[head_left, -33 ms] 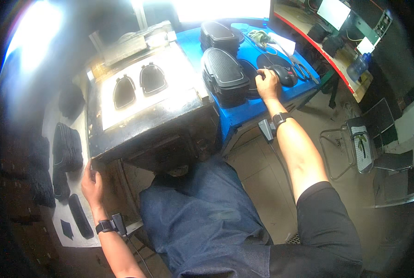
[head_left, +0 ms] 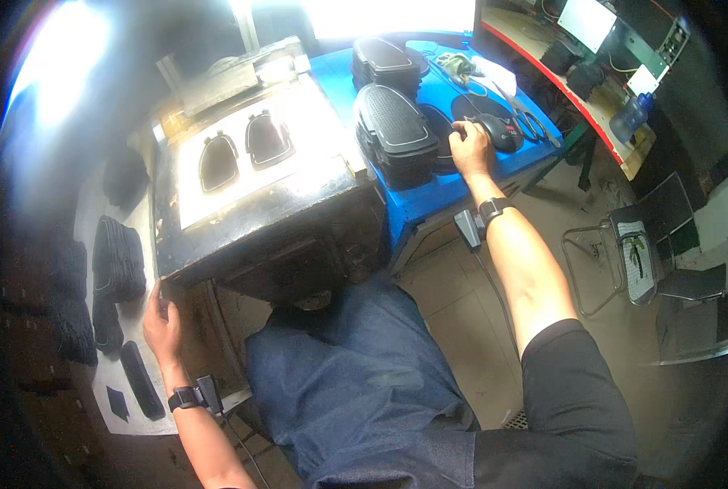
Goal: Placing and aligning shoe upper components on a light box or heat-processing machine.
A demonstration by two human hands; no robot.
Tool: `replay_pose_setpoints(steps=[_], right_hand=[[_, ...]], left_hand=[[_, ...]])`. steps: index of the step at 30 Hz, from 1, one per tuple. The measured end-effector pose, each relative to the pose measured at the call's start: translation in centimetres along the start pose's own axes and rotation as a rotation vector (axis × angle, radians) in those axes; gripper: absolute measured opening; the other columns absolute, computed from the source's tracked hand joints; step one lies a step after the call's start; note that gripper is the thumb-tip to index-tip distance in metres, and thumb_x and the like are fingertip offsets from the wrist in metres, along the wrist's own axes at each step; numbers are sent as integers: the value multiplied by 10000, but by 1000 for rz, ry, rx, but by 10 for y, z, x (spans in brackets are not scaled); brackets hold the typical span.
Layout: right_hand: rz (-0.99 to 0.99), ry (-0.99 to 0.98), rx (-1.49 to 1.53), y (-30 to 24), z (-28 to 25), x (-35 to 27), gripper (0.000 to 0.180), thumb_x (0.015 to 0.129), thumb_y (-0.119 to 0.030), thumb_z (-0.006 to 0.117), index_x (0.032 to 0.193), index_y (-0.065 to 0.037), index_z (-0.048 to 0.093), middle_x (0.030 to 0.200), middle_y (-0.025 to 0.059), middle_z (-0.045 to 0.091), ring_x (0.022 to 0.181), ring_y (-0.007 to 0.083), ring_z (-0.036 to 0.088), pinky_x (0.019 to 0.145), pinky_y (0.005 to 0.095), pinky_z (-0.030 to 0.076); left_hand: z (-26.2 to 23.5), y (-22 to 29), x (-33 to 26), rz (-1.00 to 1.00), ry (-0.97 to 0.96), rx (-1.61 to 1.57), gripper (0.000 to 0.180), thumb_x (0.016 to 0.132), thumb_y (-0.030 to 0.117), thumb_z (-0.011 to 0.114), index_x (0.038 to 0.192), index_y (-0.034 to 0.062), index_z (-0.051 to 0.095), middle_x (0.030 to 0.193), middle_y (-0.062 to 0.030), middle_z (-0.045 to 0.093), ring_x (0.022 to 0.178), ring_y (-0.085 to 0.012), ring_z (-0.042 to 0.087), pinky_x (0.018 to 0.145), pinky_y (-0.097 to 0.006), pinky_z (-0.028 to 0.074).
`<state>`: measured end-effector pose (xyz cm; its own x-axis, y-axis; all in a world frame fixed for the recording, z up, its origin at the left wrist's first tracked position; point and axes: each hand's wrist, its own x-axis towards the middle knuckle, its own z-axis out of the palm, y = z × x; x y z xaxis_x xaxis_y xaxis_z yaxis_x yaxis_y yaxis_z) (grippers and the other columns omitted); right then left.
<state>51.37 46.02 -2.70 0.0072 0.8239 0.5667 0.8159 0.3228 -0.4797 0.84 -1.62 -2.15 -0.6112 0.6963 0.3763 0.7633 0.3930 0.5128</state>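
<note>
My right hand point(head_left: 472, 153) is over the blue table, its fingers bent together at the edge of a flat black pad point(head_left: 436, 134). What the fingertips hold, if anything, is hidden. Just right of that hand lies a rounded black device point(head_left: 501, 133). A tall stack of black textured pads point(head_left: 397, 122) stands to its left. My left hand point(head_left: 162, 330) is low at the left, fingers apart, next to the near corner of the dark-edged worktop point(head_left: 254, 224). Two black rounded pads, one left point(head_left: 218, 163) and one right point(head_left: 268, 140), lie on its bright white surface.
Another pad stack point(head_left: 383, 63) stands farther back on the blue table point(head_left: 417, 200), near a glove point(head_left: 455, 63) and cables. On the left, a pale sheet point(head_left: 127, 416) bears more black pieces point(head_left: 119, 261). A chair point(head_left: 631, 253) stands at the right.
The white sheet at the back of the blue table has shifted slightly. Both hands and the pads stay in place.
</note>
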Motion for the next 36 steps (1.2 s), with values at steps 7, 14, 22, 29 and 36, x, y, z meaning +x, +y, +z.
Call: replay_pose_setpoints(steps=[7,14,22,29,36], right_hand=[[-10,13,7,0,-2,0,221,819,-198,641,994,-124,755,1069,138,714,1047,344,657,936,453,522],[1,-2,4,1,-2,-1,220,822,-198,642,996,-123,754,1070,140,714,1042,344,658,935,457,524],[3,-3,-1,0,-2,-1,216,825,-199,640,992,-124,755,1080,138,716,1049,344,659,945,451,522],[23,-15,-4,-2,-3,-1,223,827,-201,639,1001,-126,757,1088,139,716,1055,342,658,949,451,522],[26,-13,4,-4,-5,-2,223,829,-206,640,1002,-128,757,1093,132,714,1059,339,656,942,456,524]], left_hand=[[-4,12,0,-58,-31,-13,556,870,48,605,1418,140,598,842,-51,648,758,-147,623,740,-300,511],[-4,11,-1,-64,-33,7,557,872,47,605,1421,142,597,850,-48,649,758,-142,621,741,-296,511],[-4,12,0,-55,-31,10,561,869,39,605,1420,142,597,854,-60,658,758,-153,631,742,-308,515],[-4,11,1,-41,-31,25,568,866,33,604,1422,147,595,865,-72,671,767,-173,646,751,-316,520],[-5,14,1,-54,-33,34,567,870,36,608,1426,149,593,888,-76,673,804,-173,648,777,-322,519]])
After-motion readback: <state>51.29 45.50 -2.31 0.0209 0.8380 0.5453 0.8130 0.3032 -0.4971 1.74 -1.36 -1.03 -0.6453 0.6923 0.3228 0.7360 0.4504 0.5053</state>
